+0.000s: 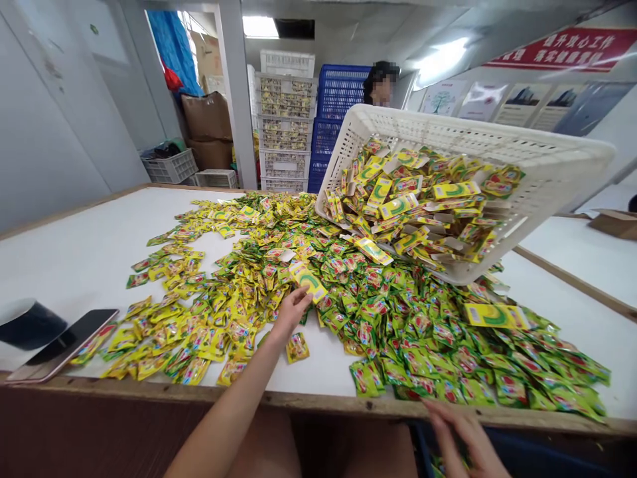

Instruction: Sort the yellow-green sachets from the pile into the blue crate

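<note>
My left hand (292,311) is closed, with its fingers pinching the lower end of a flat yellow-and-green carton (309,283) above the table's middle. Just below that hand, a single yellow sachet (297,347) lies on the white surface. My right hand (462,438) is at the front edge with its fingers stretched out and apart, holding nothing that I can see. Under it, partly hidden, is a dark blue bin (424,446) with some green sachets in it. Yellow sachets (243,299) spread to the left, and green sachets (428,338) are heaped to the right.
A white plastic basket (552,159) full of yellow cartons (398,206) leans tilted over the heap. Another yellow carton (497,316) rests on the green sachets. A phone (70,338) and a dark cup (30,325) stand at left. Behind are stacked crates (286,129) and a person (382,83).
</note>
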{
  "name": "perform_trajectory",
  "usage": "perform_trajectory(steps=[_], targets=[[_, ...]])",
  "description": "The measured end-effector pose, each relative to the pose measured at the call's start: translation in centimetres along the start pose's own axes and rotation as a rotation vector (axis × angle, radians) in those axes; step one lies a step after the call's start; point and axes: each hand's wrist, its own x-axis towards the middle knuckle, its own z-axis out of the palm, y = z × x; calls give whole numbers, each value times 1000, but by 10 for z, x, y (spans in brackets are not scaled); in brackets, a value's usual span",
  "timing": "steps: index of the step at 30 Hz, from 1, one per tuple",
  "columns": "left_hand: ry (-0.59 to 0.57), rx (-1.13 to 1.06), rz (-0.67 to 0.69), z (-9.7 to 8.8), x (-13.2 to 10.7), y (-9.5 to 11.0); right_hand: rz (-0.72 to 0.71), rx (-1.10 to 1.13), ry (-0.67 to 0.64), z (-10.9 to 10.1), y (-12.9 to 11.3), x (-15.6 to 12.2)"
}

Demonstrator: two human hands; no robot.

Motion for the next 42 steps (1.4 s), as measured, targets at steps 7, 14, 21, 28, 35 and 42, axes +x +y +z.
perform_trajectory(steps=[7,14,21,28,35,42], targets=[[16,469,317,-15,-115,15,197,655,-310,100,-95,27],[-7,329,342,5,-147,5,448,907,-426,128,-97,24],[-177,-282,-148,-7,-125,-17,177,745,-750,115,-100,20],[215,-558,-186,-66,-131,-9,-236,251,-666,157,-103,86],[216,-595,-162,-75,-126,-10,-474,-328,-792,195,-102,98],[259,-456,-185,-71,-121,-15,-587,-340,-739,199,-113,160]])
